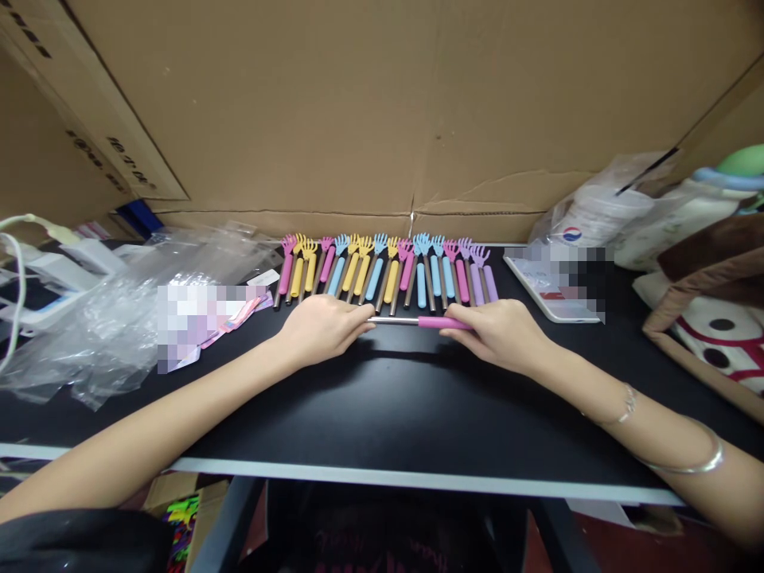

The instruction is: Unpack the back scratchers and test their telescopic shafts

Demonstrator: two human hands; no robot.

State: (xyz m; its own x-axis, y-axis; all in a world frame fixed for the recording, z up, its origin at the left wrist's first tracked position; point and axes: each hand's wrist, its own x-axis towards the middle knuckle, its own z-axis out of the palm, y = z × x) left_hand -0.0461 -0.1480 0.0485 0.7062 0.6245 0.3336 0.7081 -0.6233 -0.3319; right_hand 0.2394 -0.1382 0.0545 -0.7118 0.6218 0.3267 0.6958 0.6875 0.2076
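Between my two hands a back scratcher (397, 321) with a metal rod and pink grip lies level, just above the black table. My left hand (322, 325) is closed around its metal end, so the tip there is hidden by my fingers. At the other end, my right hand (495, 330) pinches the pink grip. Behind my hands a row of back scratchers (391, 282) lies side by side, with hand-shaped heads in pink, yellow, blue and purple pointing away from me.
Clear plastic bags (113, 318) and printed cards (239, 314) lie on the left of the black table (382, 422). On the right are a phone (552, 294), a bagged cup (602, 219) and a brown-strapped bag (710, 318). A cardboard wall (358, 103) stands behind.
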